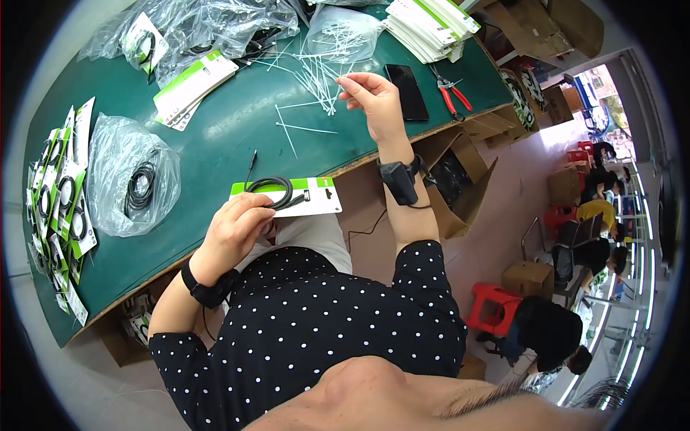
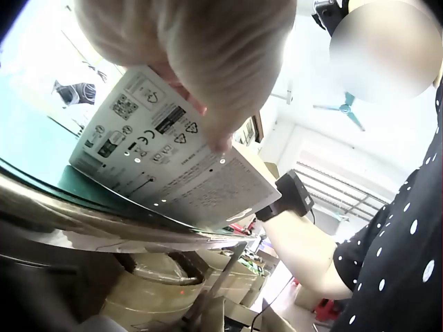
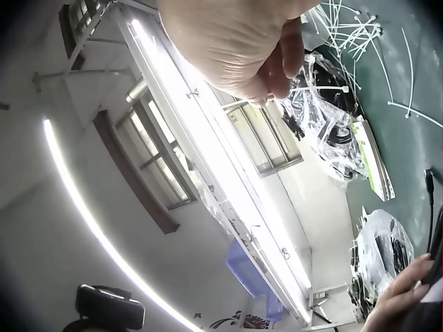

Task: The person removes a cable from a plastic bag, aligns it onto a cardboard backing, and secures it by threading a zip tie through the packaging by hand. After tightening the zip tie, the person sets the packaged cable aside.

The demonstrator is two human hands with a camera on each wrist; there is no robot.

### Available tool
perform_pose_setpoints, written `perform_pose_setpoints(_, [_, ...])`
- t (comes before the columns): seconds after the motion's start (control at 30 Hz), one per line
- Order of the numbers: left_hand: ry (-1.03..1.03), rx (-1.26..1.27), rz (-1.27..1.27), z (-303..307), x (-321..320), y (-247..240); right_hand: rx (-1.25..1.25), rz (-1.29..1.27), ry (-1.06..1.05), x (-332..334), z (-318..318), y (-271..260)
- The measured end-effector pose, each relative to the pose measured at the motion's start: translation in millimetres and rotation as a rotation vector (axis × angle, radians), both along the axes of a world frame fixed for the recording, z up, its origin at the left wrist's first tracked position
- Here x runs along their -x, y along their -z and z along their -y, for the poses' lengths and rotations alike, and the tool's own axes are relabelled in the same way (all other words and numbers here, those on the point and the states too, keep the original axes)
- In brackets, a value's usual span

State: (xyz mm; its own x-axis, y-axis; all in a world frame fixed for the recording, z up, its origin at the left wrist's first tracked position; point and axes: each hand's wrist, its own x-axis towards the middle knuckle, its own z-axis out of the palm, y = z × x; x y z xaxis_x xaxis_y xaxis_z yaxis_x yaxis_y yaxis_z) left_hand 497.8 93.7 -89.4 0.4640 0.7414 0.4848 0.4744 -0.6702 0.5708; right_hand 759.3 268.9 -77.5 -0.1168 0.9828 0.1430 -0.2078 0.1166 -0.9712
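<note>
My left hand (image 1: 236,228) grips a white and green packaging card (image 1: 320,198) together with a coiled black cable (image 1: 277,188) lying on its front. The cable's plug end sticks out past the card's far side. Printed symbols and a QR code show on the card's back in the left wrist view. Over the table's near edge, my right hand (image 1: 375,104) pinches a white cable tie (image 3: 322,88) between thumb and fingertips. More loose cable ties (image 1: 316,82) lie scattered on the green table (image 1: 223,147) just beyond that hand.
A black phone (image 1: 407,92) and red-handled pliers (image 1: 453,93) lie right of the ties. Stacked cards (image 1: 428,29) stand behind them. On the left are a bagged cable coil (image 1: 140,188) and carded cables (image 1: 61,194). An open cardboard box (image 1: 460,179) stands below the table edge.
</note>
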Motion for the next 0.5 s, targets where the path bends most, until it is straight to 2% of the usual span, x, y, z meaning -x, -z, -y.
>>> perform_pose_setpoints(0.17, [-0.054, 0.038, 0.03, -4.6, -2.1, -5.3, -0.107, 0.074, 0.057, -12.5, 48.1, -27.5])
perform_pose_setpoints(0.23, [-0.075, 0.077, 0.044, -9.6, -2.2, -8.7, -0.282, -0.03, 0.07, -20.9, 74.3, -31.4])
perform_pose_setpoints(0.27, [-0.087, 0.108, 0.06, -13.7, -2.7, -10.6, -0.277, -0.034, 0.066, -23.7, 88.3, -29.8])
perform_pose_setpoints(0.37, [-0.107, 0.154, 0.085, -25.5, -3.9, -16.0, -0.231, -0.137, -0.04, -27.2, 124.2, -17.4])
perform_pose_setpoints(0.5, [-0.135, 0.219, 0.126, -38.4, -3.8, -18.7, 0.021, -0.179, -0.343, -2.7, 147.4, 19.0])
